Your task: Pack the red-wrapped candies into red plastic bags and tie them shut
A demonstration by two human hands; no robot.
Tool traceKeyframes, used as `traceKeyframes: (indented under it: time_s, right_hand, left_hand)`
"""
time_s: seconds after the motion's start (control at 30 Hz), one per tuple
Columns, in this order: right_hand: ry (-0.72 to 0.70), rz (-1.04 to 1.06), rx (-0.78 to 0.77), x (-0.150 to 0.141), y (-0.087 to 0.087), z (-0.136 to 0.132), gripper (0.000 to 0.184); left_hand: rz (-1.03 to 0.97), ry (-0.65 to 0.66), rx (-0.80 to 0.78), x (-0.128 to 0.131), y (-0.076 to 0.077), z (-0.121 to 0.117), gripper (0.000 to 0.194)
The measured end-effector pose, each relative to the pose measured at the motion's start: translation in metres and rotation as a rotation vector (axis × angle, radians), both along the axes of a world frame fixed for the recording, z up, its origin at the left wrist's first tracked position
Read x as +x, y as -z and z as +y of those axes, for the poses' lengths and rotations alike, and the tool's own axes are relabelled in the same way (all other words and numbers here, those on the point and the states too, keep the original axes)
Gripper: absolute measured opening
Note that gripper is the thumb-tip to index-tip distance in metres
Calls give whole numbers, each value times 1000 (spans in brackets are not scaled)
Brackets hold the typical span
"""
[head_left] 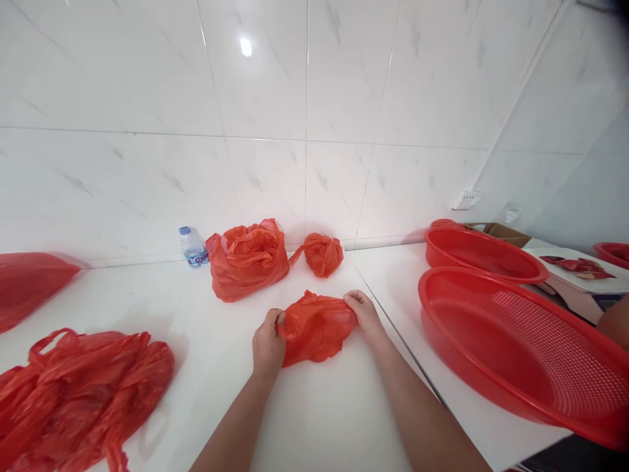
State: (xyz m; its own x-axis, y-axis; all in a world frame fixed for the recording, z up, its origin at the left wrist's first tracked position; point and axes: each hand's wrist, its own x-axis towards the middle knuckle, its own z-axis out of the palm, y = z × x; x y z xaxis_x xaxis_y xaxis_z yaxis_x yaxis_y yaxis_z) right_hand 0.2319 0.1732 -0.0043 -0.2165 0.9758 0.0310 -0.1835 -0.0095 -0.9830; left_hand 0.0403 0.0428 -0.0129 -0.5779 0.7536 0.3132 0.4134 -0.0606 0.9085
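- Brightly, evenly lit in cool white.
- Marked by round glare on glossy wall tiles, top, left of centre.
- Softly shadowed on the white table, lower left.
- Fairly sharp mid-frame.
- Stretched toward both sides; dark, blurred in the upper right corner.

A gray-veined, white-tiled wall backs a white table, glare at eleven o'clock, wall socket near three.
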Motion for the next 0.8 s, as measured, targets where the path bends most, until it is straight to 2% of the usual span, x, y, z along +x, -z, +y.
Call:
traceKeyframes:
  time_s: [0.07,0.13,0.17,0.2,0.27,0.33,0.37,0.43,0.5,0.53,0.6,0.7,0.77,0.8]
  right_hand:
    - [172,-91,145,5,-13,-11,30]
    - [332,-223,361,6,-26,-34,25]
    - [363,-278,468,4,-31,-49,20]
    - [344,-309,547,0,-34,-65,16]
    - [179,-364,642,-12,-34,-92,18]
    - [39,-516,677,-25,-26,-103,20]
    - [17,-632,666,-30,-20,-102,20]
    - [56,-862,600,-33,-9,-88,18]
    - [106,-990,544,-28,-3,-66,12]
    - [112,-1016,544,-23,-2,-56,8]
    - [103,-1037,587,-12,-6,-42,7]
    - [60,-1050,670,-1,-15,-35,18]
    - [17,-1070,707,1,-19,-37,22]
    - [-5,-1083,718,0,-19,-39,22]
  left_hand:
    - [-59,-57,-21,-1,-3,-1,7]
    - [-114,-81,-14,2,-7,0,5]
    - [-151,-83,-2,5,-9,1,7]
    - [-199,-77,12,9,-11,1,10]
    - [-327,-19,29,20,-17,-1,15]
    - [-477,120,30,32,-26,-9,19]
    - [-550,221,31,37,-32,-16,21]
    - [-689,437,56,43,-45,-32,26]
    - [-819,552,136,39,-60,-50,28]
    - [-878,548,186,33,-66,-58,28]
    - [-952,441,254,13,-76,-69,24]
    - [-954,262,198,-18,-82,-80,25]
    - [-818,83,213,-26,-83,-87,26]
    - [-682,-37,263,-25,-84,-91,27]
